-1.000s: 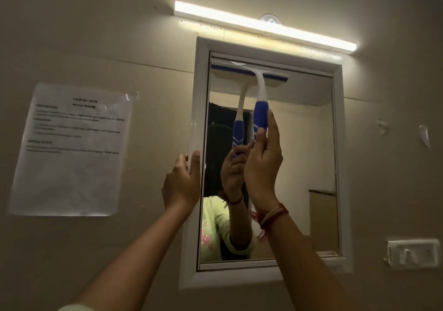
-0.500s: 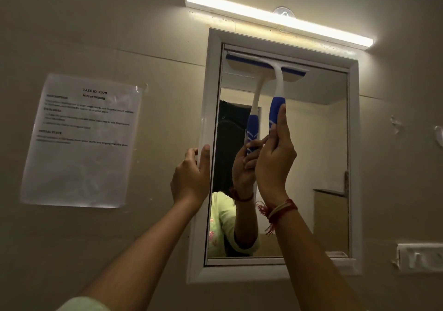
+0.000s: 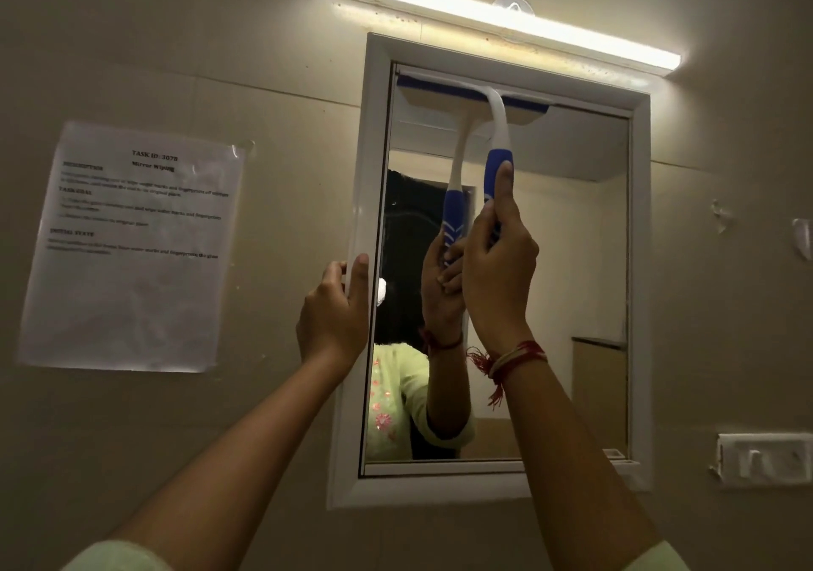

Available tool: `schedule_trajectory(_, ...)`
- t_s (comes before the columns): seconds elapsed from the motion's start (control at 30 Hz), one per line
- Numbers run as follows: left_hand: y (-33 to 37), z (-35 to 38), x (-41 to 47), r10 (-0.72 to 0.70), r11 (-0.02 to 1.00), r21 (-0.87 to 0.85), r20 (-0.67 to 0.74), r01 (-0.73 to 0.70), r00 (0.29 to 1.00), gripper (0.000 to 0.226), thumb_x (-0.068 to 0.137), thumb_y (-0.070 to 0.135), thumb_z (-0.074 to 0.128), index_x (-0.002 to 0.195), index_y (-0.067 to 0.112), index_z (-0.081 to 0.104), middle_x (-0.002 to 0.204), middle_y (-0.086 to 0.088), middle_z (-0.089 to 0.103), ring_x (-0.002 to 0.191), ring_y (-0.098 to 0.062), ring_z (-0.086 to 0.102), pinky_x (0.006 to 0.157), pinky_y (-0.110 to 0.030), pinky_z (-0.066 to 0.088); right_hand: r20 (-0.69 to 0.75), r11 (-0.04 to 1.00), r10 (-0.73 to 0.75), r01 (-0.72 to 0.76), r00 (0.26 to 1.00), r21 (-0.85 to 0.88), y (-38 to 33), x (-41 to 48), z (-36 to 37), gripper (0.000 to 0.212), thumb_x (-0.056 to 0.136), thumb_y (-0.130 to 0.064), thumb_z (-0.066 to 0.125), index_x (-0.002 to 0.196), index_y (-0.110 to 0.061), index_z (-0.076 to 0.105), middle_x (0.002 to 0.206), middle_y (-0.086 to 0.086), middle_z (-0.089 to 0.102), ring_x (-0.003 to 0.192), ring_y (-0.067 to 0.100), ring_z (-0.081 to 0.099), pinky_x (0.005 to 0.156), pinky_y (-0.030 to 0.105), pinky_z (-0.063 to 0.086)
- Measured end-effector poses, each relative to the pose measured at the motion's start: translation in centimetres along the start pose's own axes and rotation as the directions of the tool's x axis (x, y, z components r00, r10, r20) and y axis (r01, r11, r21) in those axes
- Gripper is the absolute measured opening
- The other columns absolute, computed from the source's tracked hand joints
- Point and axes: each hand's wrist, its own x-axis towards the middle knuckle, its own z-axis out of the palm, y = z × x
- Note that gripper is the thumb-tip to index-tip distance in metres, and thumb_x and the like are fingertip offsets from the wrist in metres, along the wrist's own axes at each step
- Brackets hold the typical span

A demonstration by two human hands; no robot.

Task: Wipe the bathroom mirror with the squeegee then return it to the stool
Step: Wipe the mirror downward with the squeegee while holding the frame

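Observation:
A white-framed bathroom mirror (image 3: 572, 262) hangs on the beige wall. The blue and white squeegee (image 3: 496, 130) has its blade pressed flat against the glass at the mirror's top edge, towards the left. My right hand (image 3: 497, 271) grips the blue handle from below, thumb lying up along it. My left hand (image 3: 334, 311) holds the mirror frame's left edge, fingers curled round it. The glass reflects the squeegee, my arm and a light green sleeve. The stool is out of view.
A lit tube light (image 3: 501, 20) runs above the mirror. A printed task sheet (image 3: 132, 245) is taped to the wall on the left. A white switch plate (image 3: 763, 460) sits low on the right, with a small wall hook (image 3: 803, 236) above it.
The squeegee blade stays at the top of the glass, and both hands keep their holds. The view has shifted, so the mirror sits further right and slightly lower in frame.

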Motion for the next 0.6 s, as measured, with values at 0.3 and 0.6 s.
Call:
schedule_trajectory(0.3,0.1,-0.1,-0.1,0.000,1.000,-0.022,0.021,0.001,1.000,0.066,0.089,0.056,0.025,0.107,-0.002,0.052,0.090,-0.023,0.063,0.081,-0.036,0.060,0.049,-0.020,0.030,0.064,0.998,0.000,0.004,0.998,-0.063,0.0,-0.6,-0.8,0.052,0.099,-0.017,0.041,0.146,-0.024,0.021,0.086,0.008,0.064,0.068,0.018,0.064,0.069,0.038,0.059)
schedule_trajectory(0.6,0.4,-0.1,-0.3,-0.010,1.000,-0.021,0.000,0.010,1.000,0.057,0.093,0.050,0.027,0.102,0.001,0.053,0.063,0.008,0.043,0.052,-0.002,0.039,0.045,-0.020,0.024,0.109,0.997,0.018,-0.009,0.994,-0.080,0.1,-2.8,-1.6,0.055,0.098,-0.016,0.041,0.146,-0.025,0.016,0.080,0.011,0.061,0.067,0.021,0.062,0.068,0.039,0.058)
